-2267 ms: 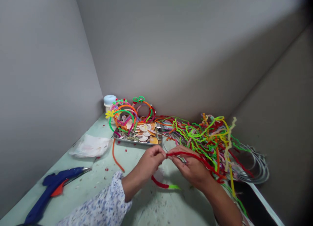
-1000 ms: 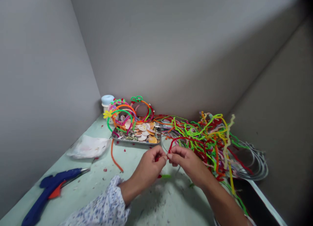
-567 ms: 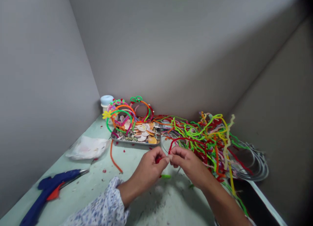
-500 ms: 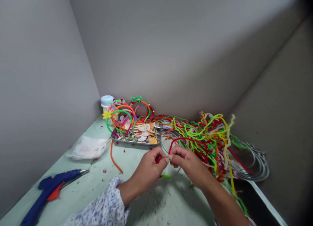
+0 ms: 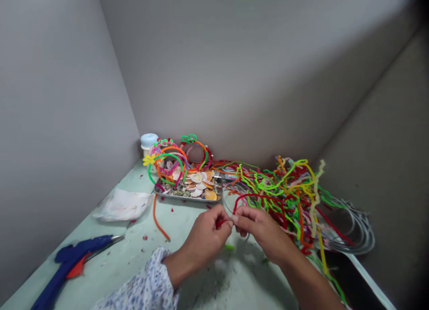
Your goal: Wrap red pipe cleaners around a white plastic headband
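Observation:
My left hand (image 5: 211, 229) and my right hand (image 5: 256, 227) meet fingertip to fingertip over the front middle of the table. Both are closed in a pinch. A red pipe cleaner (image 5: 235, 204) rises from between the right fingers and bends over toward the pile behind. Some red also shows in the curl of my left fingers. A thin grey wire (image 5: 228, 206) loops just behind the hands and passes down by the right fingers. The exact point where the fingers meet is small and partly hidden. Under the hands lies a bright green bit (image 5: 229, 247).
A metal tray (image 5: 187, 197) of shells holds several pipe-cleaner headbands (image 5: 167, 154) at the back. Tangled pipe cleaners (image 5: 278, 185) and coiled wire (image 5: 363, 238) lie right. On the left are a blue glue gun (image 5: 83, 247), a white plastic bag (image 5: 122, 205) and a blue-lidded jar (image 5: 149, 140).
The whole view has shifted slightly, so everything sits a little lower and to the right. Both hands keep their pinch, with only slight finger movement.

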Action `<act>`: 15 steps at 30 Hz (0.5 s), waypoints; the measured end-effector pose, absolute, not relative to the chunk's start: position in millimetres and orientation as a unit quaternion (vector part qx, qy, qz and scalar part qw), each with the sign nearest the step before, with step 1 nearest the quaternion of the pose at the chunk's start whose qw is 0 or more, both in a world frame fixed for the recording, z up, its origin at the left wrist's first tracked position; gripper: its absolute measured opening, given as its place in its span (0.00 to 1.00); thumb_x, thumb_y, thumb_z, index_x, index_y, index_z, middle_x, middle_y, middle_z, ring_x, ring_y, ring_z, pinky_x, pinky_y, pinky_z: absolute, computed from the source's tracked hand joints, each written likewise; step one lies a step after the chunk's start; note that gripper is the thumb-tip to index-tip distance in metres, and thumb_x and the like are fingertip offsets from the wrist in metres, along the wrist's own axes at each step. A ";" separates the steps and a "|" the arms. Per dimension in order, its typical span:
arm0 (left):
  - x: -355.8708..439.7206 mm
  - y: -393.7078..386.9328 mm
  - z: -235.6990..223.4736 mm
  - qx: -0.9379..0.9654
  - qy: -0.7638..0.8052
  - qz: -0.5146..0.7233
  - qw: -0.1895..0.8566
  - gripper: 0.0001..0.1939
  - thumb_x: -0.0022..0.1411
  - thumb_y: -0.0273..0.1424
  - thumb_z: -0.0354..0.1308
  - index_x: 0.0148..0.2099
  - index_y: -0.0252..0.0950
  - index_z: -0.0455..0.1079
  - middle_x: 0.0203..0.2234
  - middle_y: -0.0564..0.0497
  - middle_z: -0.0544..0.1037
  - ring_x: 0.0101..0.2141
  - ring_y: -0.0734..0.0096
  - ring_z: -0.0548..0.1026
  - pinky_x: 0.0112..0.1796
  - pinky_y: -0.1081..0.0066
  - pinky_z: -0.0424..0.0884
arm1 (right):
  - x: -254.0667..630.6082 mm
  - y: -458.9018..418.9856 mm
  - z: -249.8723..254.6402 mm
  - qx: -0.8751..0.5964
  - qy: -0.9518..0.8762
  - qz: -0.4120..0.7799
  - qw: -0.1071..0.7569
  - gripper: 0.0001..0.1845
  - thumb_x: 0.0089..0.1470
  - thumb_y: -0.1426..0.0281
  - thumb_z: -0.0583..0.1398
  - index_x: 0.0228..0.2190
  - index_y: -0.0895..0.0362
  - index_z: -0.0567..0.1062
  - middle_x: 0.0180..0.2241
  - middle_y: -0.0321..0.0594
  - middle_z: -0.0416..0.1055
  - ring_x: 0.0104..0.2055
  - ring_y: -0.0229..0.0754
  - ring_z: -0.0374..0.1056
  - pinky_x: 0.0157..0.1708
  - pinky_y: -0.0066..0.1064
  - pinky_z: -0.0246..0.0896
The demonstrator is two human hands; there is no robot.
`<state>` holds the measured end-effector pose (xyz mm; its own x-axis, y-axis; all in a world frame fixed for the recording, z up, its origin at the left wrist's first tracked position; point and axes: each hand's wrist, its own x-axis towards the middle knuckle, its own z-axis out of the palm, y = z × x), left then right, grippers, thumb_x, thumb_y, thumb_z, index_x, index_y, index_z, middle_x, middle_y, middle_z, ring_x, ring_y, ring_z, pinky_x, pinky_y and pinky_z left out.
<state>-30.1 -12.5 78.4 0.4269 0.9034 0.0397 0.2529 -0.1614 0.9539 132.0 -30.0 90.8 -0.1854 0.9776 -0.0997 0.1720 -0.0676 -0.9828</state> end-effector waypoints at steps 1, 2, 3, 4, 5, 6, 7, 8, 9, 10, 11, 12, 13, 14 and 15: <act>-30.2 -12.9 77.8 0.692 0.421 0.329 0.486 0.08 0.58 0.34 0.51 0.29 0.36 0.60 0.20 0.57 0.62 0.23 0.76 0.58 0.24 0.75 0.53 | 131.8 -29.9 89.9 -0.508 -0.561 0.527 0.386 0.15 0.50 0.59 0.60 0.22 0.57 0.67 0.19 0.31 0.61 0.23 0.34 0.56 0.26 0.27 0.50; -30.4 -13.3 77.2 0.696 0.420 0.327 0.481 0.08 0.58 0.34 0.51 0.29 0.36 0.60 0.20 0.57 0.62 0.23 0.76 0.58 0.24 0.75 0.53 | 131.9 -29.5 88.3 -0.505 -0.559 0.530 0.389 0.15 0.50 0.59 0.59 0.22 0.57 0.67 0.19 0.31 0.61 0.23 0.34 0.55 0.26 0.27 0.50; -30.5 -13.5 76.6 0.701 0.420 0.326 0.476 0.08 0.59 0.34 0.51 0.29 0.36 0.60 0.20 0.57 0.62 0.23 0.76 0.58 0.24 0.75 0.53 | 132.0 -28.8 86.0 -0.500 -0.559 0.533 0.392 0.14 0.50 0.60 0.59 0.22 0.57 0.67 0.19 0.31 0.60 0.23 0.34 0.55 0.26 0.27 0.49; -30.6 -13.6 76.2 0.706 0.421 0.324 0.469 0.08 0.59 0.34 0.51 0.30 0.36 0.60 0.20 0.57 0.62 0.23 0.76 0.58 0.24 0.75 0.53 | 132.4 -27.8 83.3 -0.495 -0.559 0.535 0.396 0.14 0.50 0.60 0.59 0.22 0.57 0.67 0.19 0.31 0.60 0.23 0.35 0.55 0.26 0.27 0.49; -30.7 -13.7 76.0 0.710 0.422 0.323 0.462 0.08 0.59 0.34 0.51 0.30 0.36 0.60 0.20 0.57 0.62 0.23 0.76 0.58 0.24 0.75 0.53 | 132.7 -26.7 80.2 -0.490 -0.558 0.539 0.397 0.14 0.50 0.60 0.58 0.21 0.57 0.66 0.19 0.31 0.60 0.23 0.35 0.55 0.26 0.27 0.49; -30.6 -13.7 76.0 0.715 0.423 0.321 0.454 0.07 0.59 0.33 0.51 0.30 0.36 0.61 0.20 0.57 0.63 0.23 0.76 0.59 0.25 0.75 0.53 | 132.9 -25.6 77.3 -0.486 -0.557 0.545 0.395 0.14 0.50 0.60 0.58 0.21 0.57 0.66 0.19 0.31 0.60 0.23 0.35 0.55 0.26 0.27 0.48; -30.5 -13.8 76.3 0.721 0.424 0.319 0.446 0.07 0.59 0.33 0.50 0.30 0.36 0.61 0.20 0.57 0.63 0.23 0.76 0.59 0.25 0.75 0.53 | 133.0 -24.6 74.7 -0.482 -0.554 0.552 0.394 0.15 0.50 0.60 0.58 0.21 0.56 0.65 0.19 0.31 0.60 0.23 0.35 0.54 0.25 0.28 0.48; -30.4 -13.8 76.8 0.726 0.426 0.317 0.437 0.07 0.59 0.33 0.50 0.30 0.36 0.61 0.20 0.57 0.64 0.23 0.76 0.59 0.25 0.75 0.53 | 132.8 -23.8 72.7 -0.479 -0.548 0.560 0.395 0.15 0.49 0.60 0.58 0.20 0.56 0.65 0.19 0.31 0.59 0.23 0.35 0.54 0.25 0.28 0.47; -30.3 -13.8 77.3 0.731 0.427 0.315 0.428 0.07 0.59 0.32 0.50 0.30 0.36 0.62 0.21 0.57 0.64 0.24 0.76 0.60 0.25 0.75 0.53 | 132.4 -23.4 71.5 -0.476 -0.541 0.568 0.398 0.15 0.49 0.60 0.58 0.20 0.56 0.65 0.19 0.31 0.58 0.23 0.35 0.53 0.25 0.28 0.47; -30.2 -13.9 77.9 0.737 0.427 0.314 0.420 0.06 0.59 0.32 0.50 0.30 0.36 0.62 0.21 0.57 0.64 0.24 0.76 0.60 0.26 0.75 0.53 | 131.7 -23.3 71.0 -0.473 -0.533 0.576 0.402 0.15 0.49 0.60 0.58 0.20 0.56 0.65 0.19 0.30 0.58 0.22 0.34 0.52 0.24 0.28 0.46; -30.1 -14.0 78.4 0.741 0.426 0.313 0.413 0.06 0.59 0.32 0.50 0.31 0.36 0.62 0.21 0.57 0.65 0.24 0.76 0.61 0.26 0.75 0.53 | 130.8 -23.6 71.1 -0.470 -0.524 0.583 0.405 0.14 0.49 0.61 0.58 0.20 0.56 0.65 0.19 0.30 0.57 0.22 0.34 0.52 0.24 0.28 0.46; -30.2 -14.1 78.8 0.746 0.424 0.312 0.408 0.06 0.59 0.31 0.50 0.31 0.36 0.62 0.21 0.57 0.65 0.24 0.76 0.61 0.26 0.75 0.54 | 129.8 -24.2 71.8 -0.468 -0.516 0.590 0.409 0.14 0.49 0.61 0.58 0.20 0.57 0.65 0.19 0.30 0.57 0.22 0.34 0.52 0.24 0.28 0.46; -30.3 -14.1 79.0 0.749 0.421 0.313 0.404 0.06 0.59 0.31 0.50 0.31 0.36 0.62 0.21 0.57 0.65 0.24 0.76 0.61 0.26 0.75 0.54 | 128.9 -25.0 72.6 -0.465 -0.509 0.595 0.412 0.14 0.49 0.61 0.58 0.20 0.57 0.65 0.19 0.30 0.57 0.23 0.34 0.51 0.25 0.28 0.46; -30.5 -14.1 79.1 0.752 0.418 0.314 0.402 0.06 0.59 0.31 0.50 0.31 0.36 0.62 0.21 0.57 0.66 0.24 0.76 0.62 0.26 0.75 0.54 | 128.2 -25.9 73.6 -0.462 -0.503 0.600 0.416 0.14 0.49 0.62 0.58 0.20 0.57 0.65 0.19 0.30 0.57 0.23 0.34 0.52 0.25 0.27 0.46; -30.7 -14.1 79.2 0.755 0.415 0.315 0.399 0.05 0.59 0.31 0.50 0.31 0.36 0.62 0.22 0.57 0.66 0.24 0.76 0.62 0.26 0.75 0.54 | 127.7 -26.7 74.4 -0.459 -0.498 0.605 0.419 0.13 0.49 0.62 0.58 0.20 0.57 0.65 0.19 0.30 0.57 0.23 0.34 0.52 0.25 0.27 0.47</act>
<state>-30.7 -14.1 79.2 0.4572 0.8774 0.1451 0.3746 -0.3380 0.8634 127.7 -26.7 74.4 -0.2272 0.9640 -0.1379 -0.0505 -0.1530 -0.9869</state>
